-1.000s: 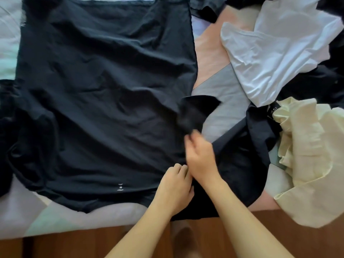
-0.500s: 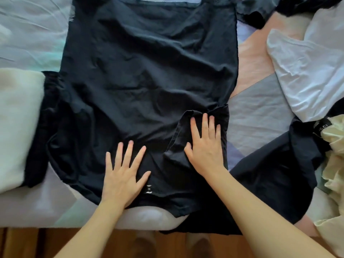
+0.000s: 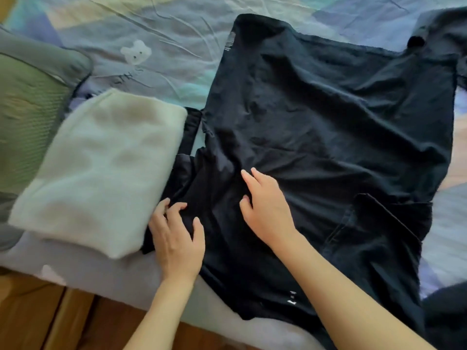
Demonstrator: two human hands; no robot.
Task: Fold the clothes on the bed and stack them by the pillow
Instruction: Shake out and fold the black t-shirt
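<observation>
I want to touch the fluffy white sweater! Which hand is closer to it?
Left. The left hand lies right beside the white sweater, on the black shirt. The right hand is farther right.

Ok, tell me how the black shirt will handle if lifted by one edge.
The black shirt will probably go limp and drape, since it lies flat in soft wrinkles. It looks thin and likely light; the left hand bunches its sleeve easily. The folded-in sleeve on the right may fall open, as nothing holds it while the right hand rests mid-shirt.
</observation>
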